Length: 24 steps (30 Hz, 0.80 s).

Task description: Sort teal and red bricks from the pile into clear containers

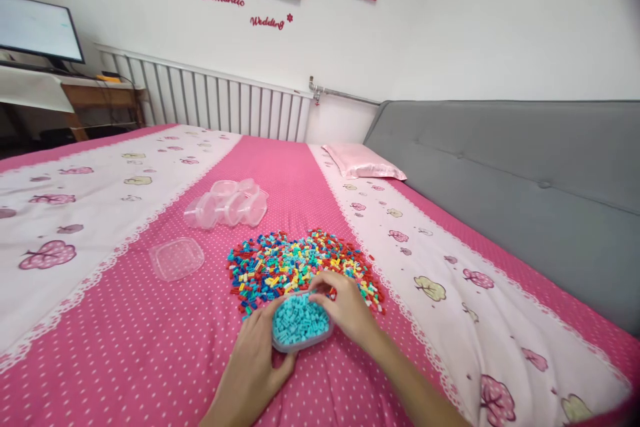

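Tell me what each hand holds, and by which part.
Left hand: the tub, by its left side. Right hand: at the tub's far rim; hold unclear.

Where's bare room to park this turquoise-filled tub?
Free: pink cloth between the clear lid and left hand; also beyond the loose pieces, between the clear containers and pillow. Crowded: around the tub, bordered by the pieces, left hand and right hand.

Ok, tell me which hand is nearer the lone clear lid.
Left. The left hand holds the tub of turquoise bricks, right of the lid and nearer the camera; the right hand is farther right, at the tub's far rim.
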Available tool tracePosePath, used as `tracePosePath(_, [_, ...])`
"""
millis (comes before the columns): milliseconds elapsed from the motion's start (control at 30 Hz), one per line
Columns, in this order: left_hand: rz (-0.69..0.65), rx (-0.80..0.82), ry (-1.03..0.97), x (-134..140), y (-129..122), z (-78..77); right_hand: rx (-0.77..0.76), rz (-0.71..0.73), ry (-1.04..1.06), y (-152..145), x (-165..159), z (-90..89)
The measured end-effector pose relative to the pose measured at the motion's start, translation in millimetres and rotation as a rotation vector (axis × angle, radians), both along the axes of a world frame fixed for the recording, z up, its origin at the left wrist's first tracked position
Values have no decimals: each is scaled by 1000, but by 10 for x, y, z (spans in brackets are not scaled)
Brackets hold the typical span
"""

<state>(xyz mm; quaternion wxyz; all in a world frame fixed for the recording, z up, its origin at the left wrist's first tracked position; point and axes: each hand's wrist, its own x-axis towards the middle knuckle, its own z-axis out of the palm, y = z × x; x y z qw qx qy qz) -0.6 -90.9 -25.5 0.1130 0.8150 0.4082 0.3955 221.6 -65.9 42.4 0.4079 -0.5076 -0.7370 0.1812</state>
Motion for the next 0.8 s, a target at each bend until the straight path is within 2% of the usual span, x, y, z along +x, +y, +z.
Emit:
tracePosePath(167, [9, -14, 25, -11, -27, 29, 54, 39, 137, -275, -7, -273])
tracePosePath(300, [4, -8, 38, -17, -57, 55, 101, 22, 203, -372, -97, -384])
tracePosePath(433, [15, -34, 54, -21, -78, 49, 149, 18, 199, -440, -175, -382])
tracePosePath(600, [12, -38, 60, -13, -87, 64, 215, -18, 72, -478, -217, -364])
tracePosePath(800, [-9, -37, 65, 6, -78, 86, 211, -55, 74, -505, -234, -318])
